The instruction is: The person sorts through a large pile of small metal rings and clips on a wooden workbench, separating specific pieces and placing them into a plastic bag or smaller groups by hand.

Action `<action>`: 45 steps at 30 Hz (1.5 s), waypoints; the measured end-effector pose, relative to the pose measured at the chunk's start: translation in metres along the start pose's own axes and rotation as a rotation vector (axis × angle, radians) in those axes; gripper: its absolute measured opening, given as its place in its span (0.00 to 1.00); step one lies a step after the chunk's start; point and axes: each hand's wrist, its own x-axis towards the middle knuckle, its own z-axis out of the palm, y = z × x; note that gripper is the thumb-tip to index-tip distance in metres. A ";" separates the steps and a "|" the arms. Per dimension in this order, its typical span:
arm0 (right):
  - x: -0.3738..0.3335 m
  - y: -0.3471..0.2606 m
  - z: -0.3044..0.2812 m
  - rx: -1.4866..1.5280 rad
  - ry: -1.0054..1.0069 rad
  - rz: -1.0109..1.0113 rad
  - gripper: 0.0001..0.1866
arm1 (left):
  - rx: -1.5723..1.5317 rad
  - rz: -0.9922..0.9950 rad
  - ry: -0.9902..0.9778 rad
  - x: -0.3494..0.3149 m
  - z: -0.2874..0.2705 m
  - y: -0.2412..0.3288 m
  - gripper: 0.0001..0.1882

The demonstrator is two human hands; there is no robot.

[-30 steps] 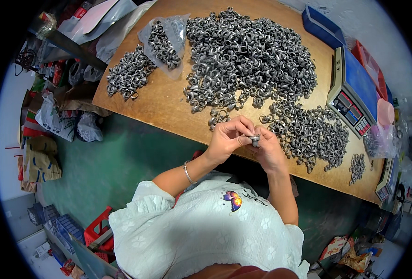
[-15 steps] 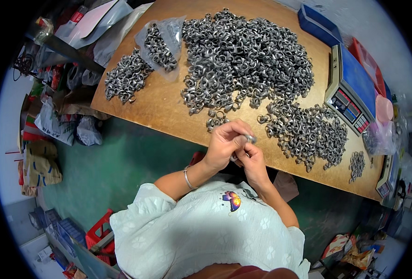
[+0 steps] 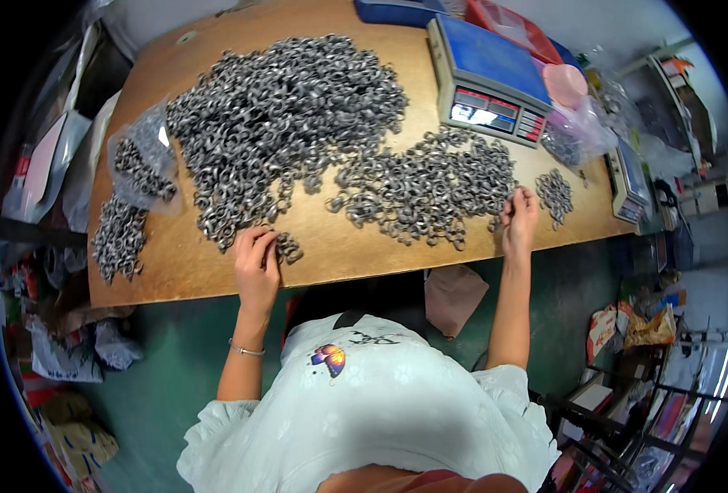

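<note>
Dull grey metal rings lie in a tangled heap [image 3: 286, 107] across the far side of the bare wooden surface [image 3: 355, 246], with a thinner spread [image 3: 429, 185] to its right. The left hand [image 3: 256, 261] rests near the edge, fingers curled together on a small clump of rings [image 3: 288, 247]. The right hand [image 3: 520, 218] touches the spread's right fringe; whether its fingers pinch anything is hard to make out. A blue weighing scale [image 3: 487, 78] stands far right.

A blue-topped weighing scale [image 3: 489, 78] stands beside a pink lid [image 3: 565, 84].
</note>
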 end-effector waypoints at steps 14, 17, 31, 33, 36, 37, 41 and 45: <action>0.072 0.021 -0.081 -1.572 0.445 -0.752 0.11 | 0.034 -0.047 0.080 -0.013 0.000 0.001 0.23; 0.005 -0.012 0.022 -1.187 0.228 -1.019 0.16 | 0.052 -0.251 0.116 -0.027 -0.006 0.005 0.25; -0.173 0.031 0.239 -0.527 -1.171 -0.679 0.46 | -0.411 -0.382 0.176 -0.047 -0.002 0.011 0.23; -0.175 0.029 0.243 -0.594 -1.169 -0.707 0.46 | -0.550 -0.472 0.344 -0.062 -0.003 0.020 0.16; -0.177 0.028 0.253 -0.604 -1.152 -0.741 0.45 | -0.936 -0.705 0.183 -0.104 -0.016 0.007 0.11; -0.177 0.028 0.256 -0.601 -1.152 -0.753 0.45 | -1.085 -0.786 0.023 -0.119 -0.018 -0.007 0.12; -0.182 0.033 0.268 -0.655 -1.136 -0.795 0.38 | -1.660 -1.363 -0.172 -0.124 -0.005 -0.021 0.25; -0.184 0.026 0.280 -0.630 -1.116 -0.864 0.28 | -1.910 -1.515 -0.230 -0.091 -0.007 -0.022 0.31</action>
